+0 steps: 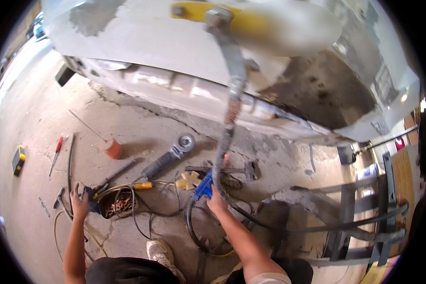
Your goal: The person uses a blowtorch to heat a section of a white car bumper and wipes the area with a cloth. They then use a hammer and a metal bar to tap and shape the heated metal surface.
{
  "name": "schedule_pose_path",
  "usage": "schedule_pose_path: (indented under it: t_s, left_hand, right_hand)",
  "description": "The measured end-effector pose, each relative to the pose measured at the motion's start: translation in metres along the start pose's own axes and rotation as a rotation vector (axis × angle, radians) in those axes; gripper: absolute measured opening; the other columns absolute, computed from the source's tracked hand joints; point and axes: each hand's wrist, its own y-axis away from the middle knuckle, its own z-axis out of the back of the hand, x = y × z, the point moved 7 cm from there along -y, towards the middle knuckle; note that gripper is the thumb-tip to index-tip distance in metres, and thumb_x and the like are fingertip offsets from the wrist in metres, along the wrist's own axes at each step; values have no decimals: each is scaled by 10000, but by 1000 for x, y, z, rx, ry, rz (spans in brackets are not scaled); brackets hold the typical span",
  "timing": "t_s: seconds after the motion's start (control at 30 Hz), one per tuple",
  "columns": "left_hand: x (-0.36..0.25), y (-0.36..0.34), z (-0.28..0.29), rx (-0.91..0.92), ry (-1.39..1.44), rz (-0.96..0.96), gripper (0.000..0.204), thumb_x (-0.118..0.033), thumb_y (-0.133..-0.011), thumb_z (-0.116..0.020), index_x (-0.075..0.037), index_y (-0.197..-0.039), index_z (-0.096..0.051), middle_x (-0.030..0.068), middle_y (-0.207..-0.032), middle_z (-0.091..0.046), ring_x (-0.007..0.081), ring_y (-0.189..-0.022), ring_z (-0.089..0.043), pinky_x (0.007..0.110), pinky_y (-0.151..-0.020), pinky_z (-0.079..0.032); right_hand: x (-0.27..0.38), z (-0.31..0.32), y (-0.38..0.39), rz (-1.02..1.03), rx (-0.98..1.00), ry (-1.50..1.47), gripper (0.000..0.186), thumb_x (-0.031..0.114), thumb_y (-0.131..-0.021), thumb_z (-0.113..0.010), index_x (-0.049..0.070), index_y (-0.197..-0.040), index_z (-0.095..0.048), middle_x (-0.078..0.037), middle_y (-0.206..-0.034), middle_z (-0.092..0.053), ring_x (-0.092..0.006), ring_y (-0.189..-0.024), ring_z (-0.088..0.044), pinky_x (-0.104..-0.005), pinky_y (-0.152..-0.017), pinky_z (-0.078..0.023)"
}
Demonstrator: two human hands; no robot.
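Nearest the camera, thick cable (228, 135) hangs from a yellow bar (190, 10) in front of a white panel (151, 40). The right hand (216, 202) has its fingers closed round a blue gun (203, 188), low over the floor (28, 128). The left hand (79, 204) spreads its fingers wide beside a black tool (93, 200); whether they touch, I cannot tell. Close by are brownish scraps (119, 205) and a grey grinder (162, 163).
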Motion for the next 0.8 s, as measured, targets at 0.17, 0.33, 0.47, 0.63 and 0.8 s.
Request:
schedule_pose_path:
  t_s: [0.17,0.33,0.47,0.63,0.8]
  left_hand:
    - [-84,10,-13,105,158,-139,501,-116,-871,-587,-54,-1354,-472,142,-1134,-531,178,-860,-580,304,-773,-482]
    - [-213,39,-35,292,187,-379,449,-52,-877,-567,-43,-1322,-504,109,-1119,-543,157,-867,-566,292,-769,-478]
    - [-280,68,-56,413,113,-640,405,-21,-863,-575,-24,-1266,-537,129,-1103,-561,193,-867,-600,308,-777,-489]
    - [-340,100,-70,518,-1,-828,383,-19,-832,-611,-31,-1213,-569,167,-1098,-579,256,-873,-645,368,-760,-511]
    - [-322,100,-75,497,-15,-822,351,-6,-818,-608,-30,-1168,-598,166,-1070,-589,282,-830,-650,366,-735,-516]
  right_hand:
    - [27,36,36,184,-118,41,731,239,-814,-663,142,-1448,-311,-220,-1399,-412,-416,-1195,-488,-491,-916,-446]
    - [54,69,94,662,-379,-53,428,149,-777,-630,44,-1186,-562,-197,-1137,-529,-368,-1060,-533,-444,-870,-458]
    - [58,44,129,886,-19,-65,284,102,-741,-588,51,-1020,-604,-166,-1068,-569,-327,-1009,-558,-422,-836,-471]
    - [38,24,142,851,129,-55,141,151,-777,-566,59,-883,-582,-157,-881,-639,-354,-820,-633,-453,-663,-506]
    - [14,24,137,727,359,95,166,210,-844,-529,54,-854,-585,-187,-743,-642,-382,-730,-642,-508,-624,-487]
